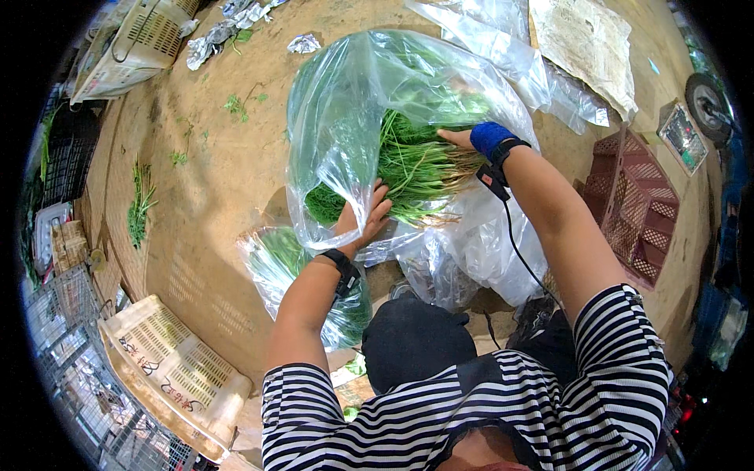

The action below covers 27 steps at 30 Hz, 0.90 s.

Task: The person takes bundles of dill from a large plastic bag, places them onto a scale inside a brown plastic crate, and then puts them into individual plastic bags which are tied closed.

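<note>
A large clear plastic bag [330,86] lies on the ground ahead of me, filled with feathery greens that look like dill. Its mouth gapes, showing a bunch of thin green stalks [416,177] with pale root ends toward the right. My left hand [367,213] rests at the near left of the bunch, fingers apart against the stalks, with bag film over part of it. At the bunch's upper right, my right hand [457,140] touches the stalks with its thumb stretched out; its other fingers are mostly hidden. A blue wrap [491,140] covers that hand near the wrist.
A smaller bag of greens [275,251] lies near my left forearm. Cream crates stand at lower left [184,369] and upper left [149,47]. A maroon crate [632,204] is on the right. Loose greens [141,204] and plastic sheeting [503,71] lie on the ground.
</note>
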Tool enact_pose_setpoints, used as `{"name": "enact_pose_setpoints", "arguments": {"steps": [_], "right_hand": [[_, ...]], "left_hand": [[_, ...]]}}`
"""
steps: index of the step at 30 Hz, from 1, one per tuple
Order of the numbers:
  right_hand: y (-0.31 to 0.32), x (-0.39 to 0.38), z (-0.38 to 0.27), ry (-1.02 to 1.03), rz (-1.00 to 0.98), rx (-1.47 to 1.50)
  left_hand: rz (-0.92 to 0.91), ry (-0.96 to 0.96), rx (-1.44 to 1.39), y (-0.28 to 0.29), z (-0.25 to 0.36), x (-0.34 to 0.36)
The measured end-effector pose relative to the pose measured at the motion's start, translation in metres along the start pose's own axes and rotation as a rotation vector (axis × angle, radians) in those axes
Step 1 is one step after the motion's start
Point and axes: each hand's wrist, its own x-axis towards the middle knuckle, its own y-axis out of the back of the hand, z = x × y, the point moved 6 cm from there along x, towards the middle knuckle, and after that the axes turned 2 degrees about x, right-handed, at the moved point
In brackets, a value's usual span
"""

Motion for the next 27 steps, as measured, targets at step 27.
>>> {"name": "enact_pose_setpoints", "arguments": {"steps": [27], "right_hand": [[-0.019, -0.078, -0.080, 0.406, 0.423, 0.003]], "left_hand": [[0.470, 1.330, -1.911, -0.011, -0.027, 0.033]]}}
